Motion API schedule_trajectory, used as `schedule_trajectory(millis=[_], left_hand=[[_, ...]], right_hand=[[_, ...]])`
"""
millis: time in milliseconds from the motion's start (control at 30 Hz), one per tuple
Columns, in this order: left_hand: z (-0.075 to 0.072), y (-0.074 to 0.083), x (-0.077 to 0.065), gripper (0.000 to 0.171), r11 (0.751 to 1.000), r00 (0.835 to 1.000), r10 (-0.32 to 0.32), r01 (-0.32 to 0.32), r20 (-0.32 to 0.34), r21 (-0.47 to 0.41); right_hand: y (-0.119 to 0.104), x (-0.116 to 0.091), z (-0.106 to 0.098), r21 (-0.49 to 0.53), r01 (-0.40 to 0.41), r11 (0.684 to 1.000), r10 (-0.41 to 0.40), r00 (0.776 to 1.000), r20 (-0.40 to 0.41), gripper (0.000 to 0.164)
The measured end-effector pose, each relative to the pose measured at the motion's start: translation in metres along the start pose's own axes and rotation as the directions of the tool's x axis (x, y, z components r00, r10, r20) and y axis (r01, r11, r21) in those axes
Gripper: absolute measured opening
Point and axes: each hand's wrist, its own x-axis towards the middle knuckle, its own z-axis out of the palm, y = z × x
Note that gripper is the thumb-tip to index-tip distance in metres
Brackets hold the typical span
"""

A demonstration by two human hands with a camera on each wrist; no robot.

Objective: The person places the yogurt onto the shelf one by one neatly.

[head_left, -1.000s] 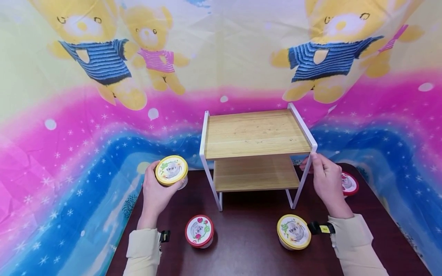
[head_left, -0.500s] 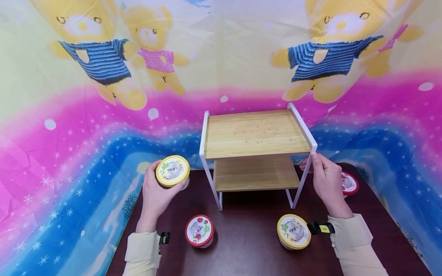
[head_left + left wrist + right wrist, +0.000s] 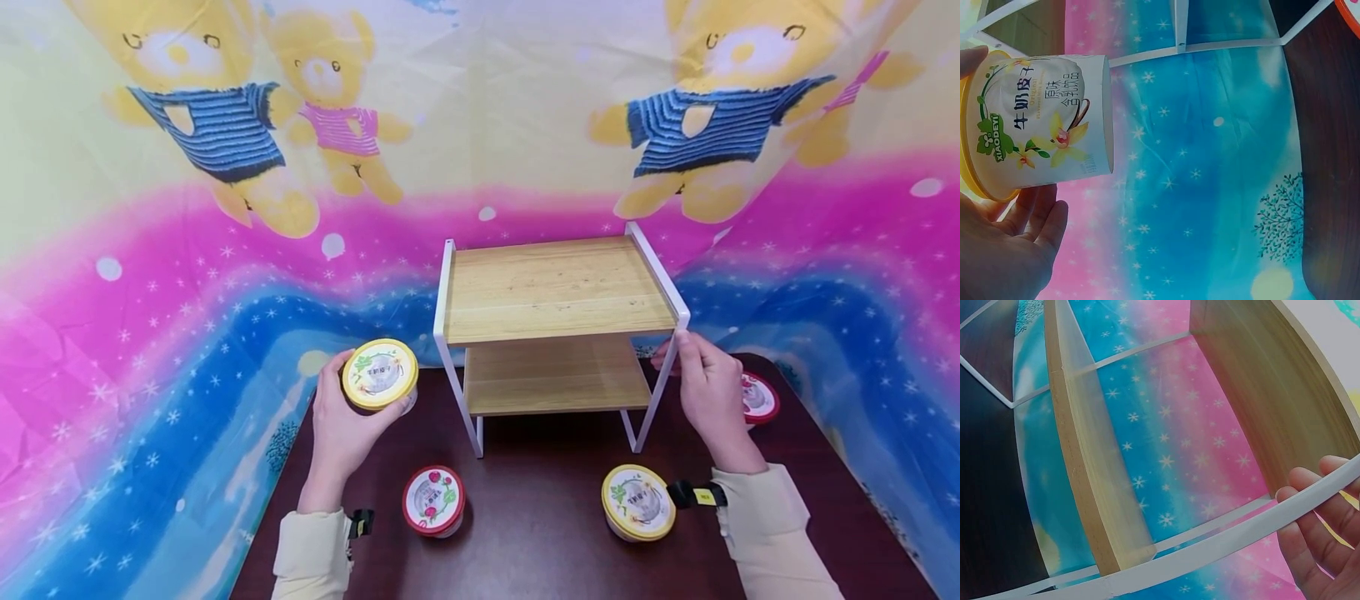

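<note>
My left hand [image 3: 347,429] grips a white tub with a yellow lid [image 3: 380,373], holding it above the table left of the shelf. Flowers and dark lettering show on the tub's side [image 3: 1054,119] in the left wrist view, with fingers on both sides of it. The two-tier wooden shelf [image 3: 558,287] has a white metal frame. My right hand [image 3: 708,392] holds the front right post [image 3: 658,392] of that frame, just below the top corner. In the right wrist view the fingertips [image 3: 1288,494] curl round the white bar [image 3: 1229,550].
A red-lidded tub [image 3: 433,502] stands at the front left of the dark table [image 3: 532,517]. Another yellow-lidded tub [image 3: 638,503] stands front right. Partly behind my right hand is a second red-lidded tub [image 3: 761,400]. A printed bear curtain [image 3: 480,125] surrounds the table's back and sides.
The left hand has drifted slightly right and down with the yellow-lidded tub. My right hand stays on the shelf post, and the shelf has not moved.
</note>
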Motion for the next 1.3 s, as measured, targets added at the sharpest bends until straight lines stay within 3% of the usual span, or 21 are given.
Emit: schedule_trajectory(millis=[1000, 1300], left_hand=[[-0.004, 0.015, -0.005, 0.108, 0.998, 1.000, 0.021, -0.020, 0.018, -0.056], [-0.004, 0.021, -0.006, 0.103, 0.997, 0.997, 0.073, -0.072, 0.031, -0.022]], right_hand=[[0.001, -0.001, 0.001, -0.014, -0.001, 1.000, 0.001, 1.000, 0.000, 0.044], [0.001, -0.001, 0.001, -0.009, 0.003, 1.000, -0.003, 1.000, -0.001, 0.043]])
